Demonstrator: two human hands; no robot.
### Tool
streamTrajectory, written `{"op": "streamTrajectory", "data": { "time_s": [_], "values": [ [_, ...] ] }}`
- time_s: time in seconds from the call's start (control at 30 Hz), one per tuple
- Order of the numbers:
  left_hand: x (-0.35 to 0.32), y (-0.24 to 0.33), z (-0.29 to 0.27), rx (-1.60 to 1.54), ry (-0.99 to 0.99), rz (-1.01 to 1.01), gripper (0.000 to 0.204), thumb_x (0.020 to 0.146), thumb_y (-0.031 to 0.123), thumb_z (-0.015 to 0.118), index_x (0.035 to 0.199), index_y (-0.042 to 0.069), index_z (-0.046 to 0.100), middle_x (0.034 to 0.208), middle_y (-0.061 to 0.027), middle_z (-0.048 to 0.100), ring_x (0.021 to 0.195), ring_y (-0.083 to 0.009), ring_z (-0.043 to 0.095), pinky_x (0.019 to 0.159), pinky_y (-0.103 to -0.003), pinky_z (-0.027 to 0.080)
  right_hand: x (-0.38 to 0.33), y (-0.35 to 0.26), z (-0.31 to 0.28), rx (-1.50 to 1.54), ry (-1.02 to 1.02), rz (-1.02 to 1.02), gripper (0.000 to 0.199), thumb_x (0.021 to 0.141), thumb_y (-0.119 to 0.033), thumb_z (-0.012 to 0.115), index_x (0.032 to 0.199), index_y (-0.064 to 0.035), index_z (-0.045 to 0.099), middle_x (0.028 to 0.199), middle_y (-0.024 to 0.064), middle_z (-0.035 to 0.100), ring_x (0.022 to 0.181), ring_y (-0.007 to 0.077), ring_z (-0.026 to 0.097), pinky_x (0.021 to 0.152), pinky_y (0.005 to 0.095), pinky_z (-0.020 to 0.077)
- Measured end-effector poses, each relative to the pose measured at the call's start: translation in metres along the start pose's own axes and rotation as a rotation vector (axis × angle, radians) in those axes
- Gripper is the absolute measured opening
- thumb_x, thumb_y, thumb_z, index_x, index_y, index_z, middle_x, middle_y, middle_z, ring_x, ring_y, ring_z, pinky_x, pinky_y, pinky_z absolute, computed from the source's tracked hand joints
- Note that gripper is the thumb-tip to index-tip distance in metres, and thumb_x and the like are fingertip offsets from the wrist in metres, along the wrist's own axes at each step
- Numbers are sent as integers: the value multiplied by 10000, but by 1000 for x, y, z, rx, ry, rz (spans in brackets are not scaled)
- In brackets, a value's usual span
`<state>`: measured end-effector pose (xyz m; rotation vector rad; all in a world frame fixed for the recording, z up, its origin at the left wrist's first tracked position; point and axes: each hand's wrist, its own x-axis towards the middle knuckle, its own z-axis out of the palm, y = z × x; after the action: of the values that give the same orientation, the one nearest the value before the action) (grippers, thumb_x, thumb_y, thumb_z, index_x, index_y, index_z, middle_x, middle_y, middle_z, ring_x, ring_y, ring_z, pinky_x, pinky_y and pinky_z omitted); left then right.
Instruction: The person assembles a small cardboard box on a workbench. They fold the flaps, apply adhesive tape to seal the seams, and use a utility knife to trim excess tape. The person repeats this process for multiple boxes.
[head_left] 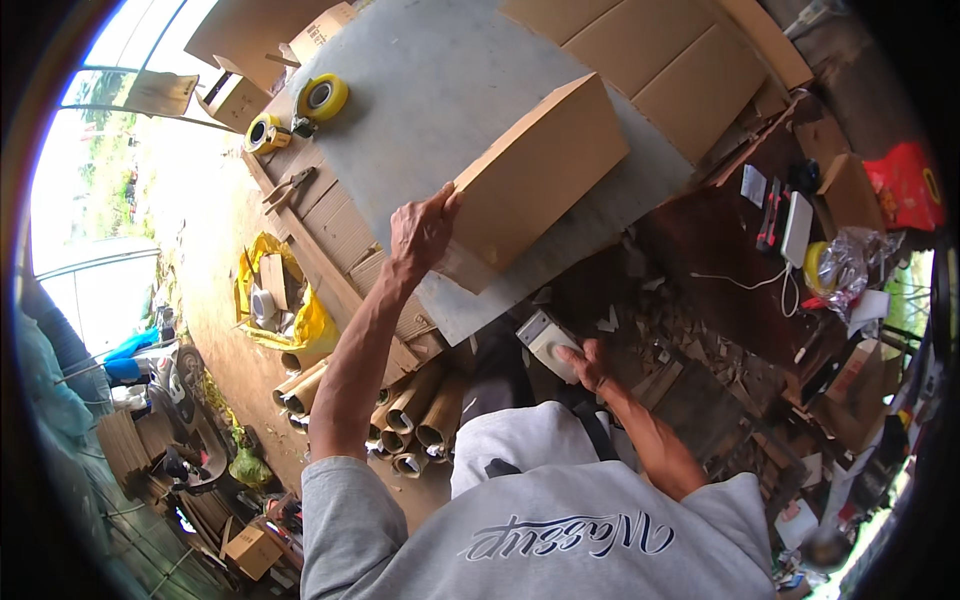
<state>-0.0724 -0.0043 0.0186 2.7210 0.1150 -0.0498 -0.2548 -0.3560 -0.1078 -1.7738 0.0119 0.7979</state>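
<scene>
box: brown cardboard box [540,170], closed, tilted, on the grey table [430,90] near its front edge
left hand: left hand [420,235] grips the box's near corner, fingers curled over the edge, arm stretched out
right hand: right hand [590,365] low by the lap, closed around a small white-grey block [548,340]
table top: two yellow tape rolls [322,97] at far left, pliers [290,187] on the left edge, flat cardboard sheets [660,50] at far right
under table: cardboard tubes [400,410] stacked, open ends facing out
left floor: yellow bag [300,320] with scraps
right side: dark bench [720,260] with white cable, clutter, red bag [905,185]
</scene>
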Motion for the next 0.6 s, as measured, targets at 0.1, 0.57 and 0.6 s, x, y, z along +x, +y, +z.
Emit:
{"op": "streamTrajectory", "data": {
  "time_s": [0.1,0.57,0.6],
  "values": [
    [20,-14,-15,-71,2,-8,480,1037,529,508,1170,149,771,886,-239,718,826,-455,693,744,-484,561,13,7,18,24,-1,32,534,886,-522,692,957,5,746,761,49,704,664,143,632,614,349,502],
    [151,-143,-48,-408,-241,-193,601,1066,504,467,970,-42,699,798,-230,685,731,-249,619,786,-419,511,135,-177,80,179,22,-269,467,923,-417,676,1100,12,723,865,161,736,788,232,662,763,394,511],
    [163,-159,-39,-443,-223,-214,598,1069,501,453,1009,-41,697,840,-239,699,769,-261,634,818,-422,509,152,-189,87,157,27,-294,453,928,-405,675,1107,9,721,863,156,736,788,231,661,762,393,510]
  ]
}}
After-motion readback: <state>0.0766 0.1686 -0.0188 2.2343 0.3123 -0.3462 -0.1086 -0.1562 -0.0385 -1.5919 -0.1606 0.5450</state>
